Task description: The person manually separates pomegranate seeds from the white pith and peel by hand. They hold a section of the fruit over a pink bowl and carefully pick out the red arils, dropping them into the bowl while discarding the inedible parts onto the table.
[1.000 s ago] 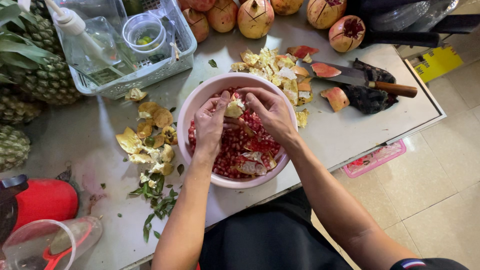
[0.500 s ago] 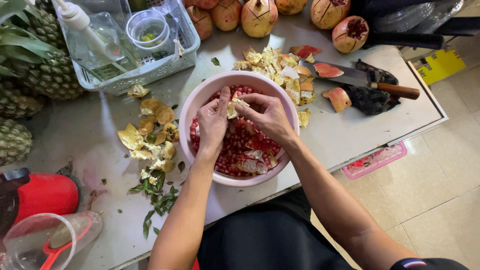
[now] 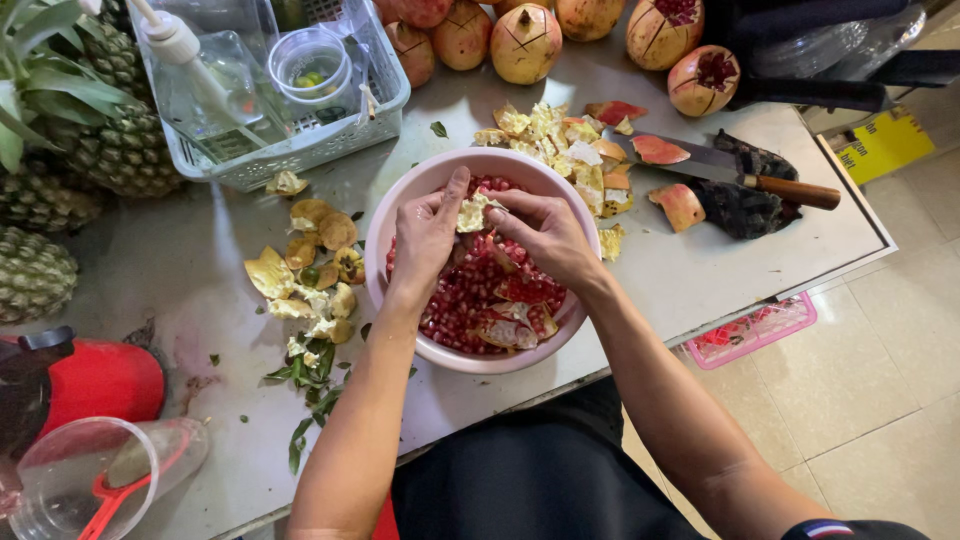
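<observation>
A pink bowl (image 3: 400, 215) on the grey counter holds red pomegranate seeds (image 3: 465, 295) and bits of rind. Over the bowl, my left hand (image 3: 425, 240) and my right hand (image 3: 545, 235) both grip one pale piece of pomegranate peel (image 3: 476, 212), fingers pinched on it from either side. Both wrists rest just above the seeds.
Yellow peel scraps (image 3: 305, 265) lie left of the bowl, more scraps (image 3: 565, 150) behind it. A cleaver (image 3: 720, 170) with a wooden handle lies to the right beside a dark cloth. Whole pomegranates (image 3: 525, 40) line the back. A white basket (image 3: 270, 160), pineapples (image 3: 40, 270), a red appliance (image 3: 90, 380).
Both hands stay over the bowl on the peel piece, with the fingers shifted only slightly. The view has moved a little.
</observation>
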